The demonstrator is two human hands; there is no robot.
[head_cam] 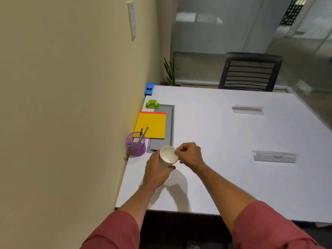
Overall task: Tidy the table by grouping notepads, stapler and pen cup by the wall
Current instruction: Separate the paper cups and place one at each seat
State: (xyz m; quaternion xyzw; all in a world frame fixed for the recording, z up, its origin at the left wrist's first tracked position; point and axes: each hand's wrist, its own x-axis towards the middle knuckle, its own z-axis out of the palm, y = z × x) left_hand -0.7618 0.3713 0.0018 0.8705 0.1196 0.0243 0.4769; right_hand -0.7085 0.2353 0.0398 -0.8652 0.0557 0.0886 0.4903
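left hand point(156, 174) grips white paper cup point(168, 156), tilted, above table point(224, 141) | right hand point(190, 155) pinches cup rim | along wall-side table edge: purple pen cup point(136, 147), yellow notepad point(150, 125), green stapler point(152, 104), blue item point(149, 88) at far corner

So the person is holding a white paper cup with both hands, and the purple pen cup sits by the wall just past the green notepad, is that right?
Not quite: the notepad is yellow with an orange-red top edge, not green; the green thing farther along the wall is another item. The rest stands in the head view: the left hand grips the white paper cup, the right hand pinches its rim, and the purple pen cup sits by the wall.
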